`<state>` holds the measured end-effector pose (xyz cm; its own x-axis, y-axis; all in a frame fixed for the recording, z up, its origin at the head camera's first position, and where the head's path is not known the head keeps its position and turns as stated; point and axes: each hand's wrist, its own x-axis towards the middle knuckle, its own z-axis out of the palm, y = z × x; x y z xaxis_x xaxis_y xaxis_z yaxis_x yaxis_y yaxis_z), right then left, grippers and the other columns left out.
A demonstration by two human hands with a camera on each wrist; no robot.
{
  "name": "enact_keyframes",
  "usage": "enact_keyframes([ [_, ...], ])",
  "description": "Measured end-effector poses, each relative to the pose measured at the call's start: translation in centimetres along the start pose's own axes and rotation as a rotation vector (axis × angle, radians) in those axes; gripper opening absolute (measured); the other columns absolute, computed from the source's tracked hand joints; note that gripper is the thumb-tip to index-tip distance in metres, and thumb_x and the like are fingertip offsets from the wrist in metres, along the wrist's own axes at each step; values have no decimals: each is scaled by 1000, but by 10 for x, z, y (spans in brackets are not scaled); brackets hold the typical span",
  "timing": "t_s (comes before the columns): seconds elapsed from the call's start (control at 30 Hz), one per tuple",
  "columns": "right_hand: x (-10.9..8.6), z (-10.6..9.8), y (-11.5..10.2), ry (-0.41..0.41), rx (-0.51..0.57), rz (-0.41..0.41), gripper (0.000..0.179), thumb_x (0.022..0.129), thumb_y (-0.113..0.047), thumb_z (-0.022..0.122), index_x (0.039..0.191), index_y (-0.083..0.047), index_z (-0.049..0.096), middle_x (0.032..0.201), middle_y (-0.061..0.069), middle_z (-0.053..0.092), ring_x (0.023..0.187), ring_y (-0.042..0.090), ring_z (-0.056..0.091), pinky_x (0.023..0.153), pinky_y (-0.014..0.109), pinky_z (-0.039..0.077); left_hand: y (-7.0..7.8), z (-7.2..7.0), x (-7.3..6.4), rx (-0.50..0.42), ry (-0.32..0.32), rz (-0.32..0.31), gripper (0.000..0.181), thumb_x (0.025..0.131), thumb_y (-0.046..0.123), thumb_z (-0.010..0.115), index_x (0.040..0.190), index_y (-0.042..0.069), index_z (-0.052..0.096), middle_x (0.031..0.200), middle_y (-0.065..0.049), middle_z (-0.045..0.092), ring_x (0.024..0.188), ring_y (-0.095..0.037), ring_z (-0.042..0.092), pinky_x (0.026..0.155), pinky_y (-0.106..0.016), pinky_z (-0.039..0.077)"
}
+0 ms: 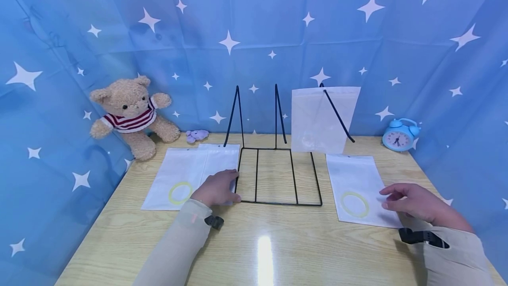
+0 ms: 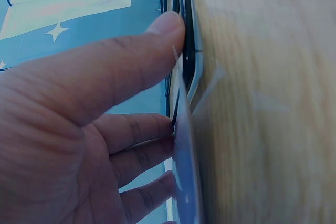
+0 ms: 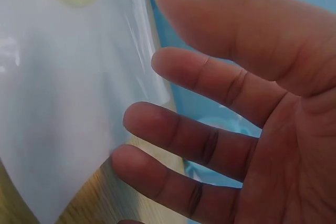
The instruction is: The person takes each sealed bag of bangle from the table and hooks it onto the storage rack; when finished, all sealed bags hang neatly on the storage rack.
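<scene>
A black wire display rack (image 1: pixel 256 175) stands mid-table with upright hooks at its back. My left hand (image 1: pixel 217 188) lies at the left side of its base, thumb by the front corner and fingertips at the side wire. In the left wrist view the thumb (image 2: pixel 170 30) touches the black wire, and the other fingers meet the edge of a clear-fronted bag. Two overlapping white zip bags (image 1: pixel 162 184) lie left of the rack, the nearer part under my left hand. My right hand (image 1: pixel 414 202), fingers apart and holding nothing, hovers beside a white bag (image 1: pixel 353 175) with a yellow ring print.
One white bag (image 1: pixel 317 118) hangs on the rack's right hook. At the back left are a teddy bear (image 1: pixel 128 111) and a small purple toy (image 1: pixel 196 135). A blue alarm clock (image 1: pixel 398 138) stands back right, before a starry blue curtain (image 1: pixel 254 16).
</scene>
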<state>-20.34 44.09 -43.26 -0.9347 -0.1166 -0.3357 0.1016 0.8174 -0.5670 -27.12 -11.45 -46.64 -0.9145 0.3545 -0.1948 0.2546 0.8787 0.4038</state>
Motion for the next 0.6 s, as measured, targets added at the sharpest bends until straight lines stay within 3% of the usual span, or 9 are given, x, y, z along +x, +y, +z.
enact_keyframes([
  [0.6, 4, 1, 6, -13, -41, 23, 56, 94, -31, 81, 132, 6, 65, 116, 15, 66, 101, 28, 57, 74, 31, 52, -1, 0, 0, -5, -5, 0, 86, 87, 37, 88, 157, 8, 50, 165, -10, 45, 153, -34, 41, 123, -61, 34],
])
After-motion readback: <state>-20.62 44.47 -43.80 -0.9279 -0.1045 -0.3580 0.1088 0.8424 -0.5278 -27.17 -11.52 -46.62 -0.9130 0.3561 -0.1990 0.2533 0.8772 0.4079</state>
